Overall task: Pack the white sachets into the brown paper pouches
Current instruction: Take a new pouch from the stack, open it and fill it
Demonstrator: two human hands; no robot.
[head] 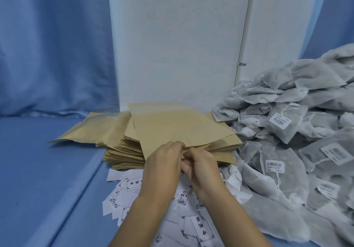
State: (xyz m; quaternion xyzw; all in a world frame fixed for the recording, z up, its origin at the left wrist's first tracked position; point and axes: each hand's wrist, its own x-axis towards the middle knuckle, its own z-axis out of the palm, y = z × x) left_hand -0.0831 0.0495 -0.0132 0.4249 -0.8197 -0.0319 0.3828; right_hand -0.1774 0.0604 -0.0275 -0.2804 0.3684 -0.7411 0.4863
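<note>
The left hand (pixel 162 162) and the right hand (pixel 203 167) both pinch the near edge of the top brown pouch (pixel 182 128), and their fingertips meet there at one spot. The step in hand seems to be to free this single pouch from the stack and open it.

To do it well, the fingers should rub the paper layers apart, so that only one pouch comes up and the next one is not dragged along. The pinch should be light so the edge does not crease. A paler band crosses the far end of the pouch, so the mouth may be at that side; it cannot be told for sure.

The left hand shows its back upward, with fingers curled down onto the edge. The right hand is turned more on its side, with fingers curled toward the left one. Both forearms come in from 6 o'clock, above the printed white slips (pixel 130 185) scattered on the blue cloth (pixel 38 170).

Beyond the hands, the stack of pouches (pixel 124 153) lies toward 11 o'clock. The white sachets (pixel 287 131), with strings and barcode labels, are heaped at 3 o'clock, beside the stack. None is yet in the pouch. At 12 o'clock stands the white wall (pixel 172 36).
</note>
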